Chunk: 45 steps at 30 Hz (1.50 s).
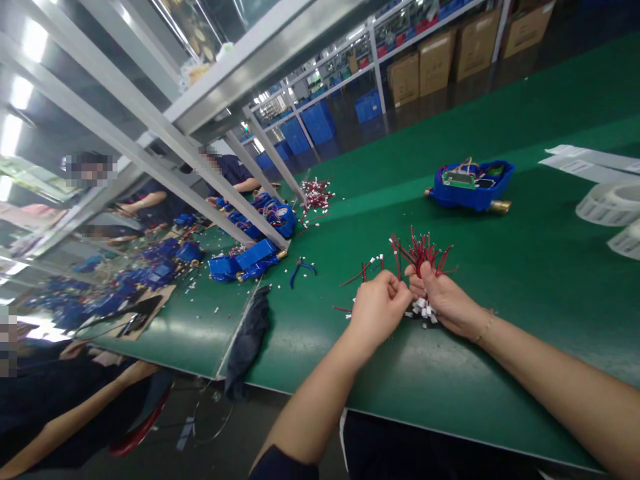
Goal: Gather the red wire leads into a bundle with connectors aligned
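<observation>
My right hand (447, 300) is closed around a bundle of short red and black wires (424, 248). Bare wire ends fan out above the thumb, and white plug connectors (424, 311) hang below the fingers. Close beside it, my left hand (381, 303) pinches a single red and black wire (397, 257) that stands up from the fingertips. The fingers partly hide where that wire is gripped. A few loose wires (356, 275) with white connectors lie on the green table just left of and behind my left hand.
Beyond my hands sits a blue housing (473, 188) with an exposed circuit board and brass fittings. Label rolls (613, 203) lie at right. Leftward are blue-handled pliers (301, 268), a dark cloth (250, 340), a wire pile (317, 193), more blue housings (250, 260) and metal rack posts (273, 157). Co-workers sit at left.
</observation>
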{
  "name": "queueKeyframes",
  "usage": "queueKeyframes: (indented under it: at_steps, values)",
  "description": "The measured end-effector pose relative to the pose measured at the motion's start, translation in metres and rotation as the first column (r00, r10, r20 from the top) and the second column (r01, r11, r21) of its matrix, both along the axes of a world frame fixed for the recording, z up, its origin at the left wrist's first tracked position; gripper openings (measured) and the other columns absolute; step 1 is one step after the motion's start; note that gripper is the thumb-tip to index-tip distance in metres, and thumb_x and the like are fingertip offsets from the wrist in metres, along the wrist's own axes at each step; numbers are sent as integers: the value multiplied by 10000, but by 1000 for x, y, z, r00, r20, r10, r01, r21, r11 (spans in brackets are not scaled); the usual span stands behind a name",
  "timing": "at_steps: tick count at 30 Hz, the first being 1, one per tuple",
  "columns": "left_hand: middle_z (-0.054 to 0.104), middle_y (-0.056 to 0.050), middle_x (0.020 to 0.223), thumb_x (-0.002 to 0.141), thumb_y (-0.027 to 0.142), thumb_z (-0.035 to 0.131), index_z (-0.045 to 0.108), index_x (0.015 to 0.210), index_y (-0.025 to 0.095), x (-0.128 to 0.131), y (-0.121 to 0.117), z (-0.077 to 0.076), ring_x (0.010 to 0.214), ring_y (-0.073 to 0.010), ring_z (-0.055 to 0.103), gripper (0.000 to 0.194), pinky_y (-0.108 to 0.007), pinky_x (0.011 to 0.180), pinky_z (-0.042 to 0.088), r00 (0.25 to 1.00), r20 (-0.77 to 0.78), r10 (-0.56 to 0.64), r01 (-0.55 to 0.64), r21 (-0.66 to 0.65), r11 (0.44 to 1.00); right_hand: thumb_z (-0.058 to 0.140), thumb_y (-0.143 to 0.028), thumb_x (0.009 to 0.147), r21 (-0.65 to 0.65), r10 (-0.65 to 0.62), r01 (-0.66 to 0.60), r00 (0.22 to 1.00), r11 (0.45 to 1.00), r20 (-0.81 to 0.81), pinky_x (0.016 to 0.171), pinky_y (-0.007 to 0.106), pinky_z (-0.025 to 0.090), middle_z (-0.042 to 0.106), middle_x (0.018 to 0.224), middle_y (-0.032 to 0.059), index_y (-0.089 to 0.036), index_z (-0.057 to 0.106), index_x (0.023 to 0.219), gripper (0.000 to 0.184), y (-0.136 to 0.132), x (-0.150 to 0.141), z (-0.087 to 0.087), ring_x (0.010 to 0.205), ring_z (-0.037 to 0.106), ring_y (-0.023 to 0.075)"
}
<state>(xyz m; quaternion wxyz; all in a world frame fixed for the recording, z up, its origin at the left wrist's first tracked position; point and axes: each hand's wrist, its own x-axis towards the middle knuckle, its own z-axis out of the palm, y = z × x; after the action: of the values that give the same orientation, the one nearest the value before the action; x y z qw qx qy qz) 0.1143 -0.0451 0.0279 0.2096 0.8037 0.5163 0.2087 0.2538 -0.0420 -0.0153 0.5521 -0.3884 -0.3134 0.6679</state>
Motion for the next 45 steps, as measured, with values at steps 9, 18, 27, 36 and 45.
queueKeyframes:
  at_steps: [9, 18, 27, 36, 45]
  values:
    - [747, -41, 915, 1023, 477, 419, 655, 959, 214, -15, 43, 9, 848, -167, 701, 360, -250, 745, 488, 980, -190, -54, 53, -11, 999, 679, -764, 768, -26, -134, 133, 990, 991, -41, 548, 218, 452, 470, 630, -35, -214, 530, 756, 571, 14, 7, -10, 578, 473, 109]
    - [693, -195, 1163, 924, 546, 530, 658, 1102, 139, -5, 109, -23, 1067, -338, 689, 462, -411, 863, 540, 841, -502, 204, -217, 33, 976, 769, -656, 763, -117, -263, 245, 948, 962, -178, 507, 222, 458, 417, 611, -44, -221, 532, 778, 496, 32, 26, -15, 553, 478, 112]
    - [732, -144, 1085, 994, 412, 459, 629, 1108, 184, -17, 111, -17, 1015, -264, 703, 306, -341, 841, 517, 867, -464, 180, -161, 81, 984, 754, -604, 810, -145, -259, 229, 936, 963, -238, 511, 212, 462, 431, 628, -40, -213, 544, 787, 444, 32, 26, -17, 560, 477, 104]
    - [743, -162, 1043, 962, 356, 576, 638, 1046, 158, -2, 127, -24, 992, -278, 715, 223, -325, 823, 510, 886, -446, 127, -102, 81, 992, 749, -579, 830, -163, -246, 208, 932, 964, -267, 513, 180, 454, 421, 622, -46, -207, 533, 782, 433, 32, 26, -16, 555, 464, 87]
    - [694, -103, 1105, 1080, 358, 295, 543, 1202, 193, -16, 77, 29, 1005, -194, 680, 322, -270, 844, 497, 914, -405, -18, 178, 361, 915, 810, -503, 806, -230, -72, -7, 939, 973, -335, 443, 137, 380, 361, 552, -91, -189, 552, 817, 407, 29, 29, -6, 455, 348, 45]
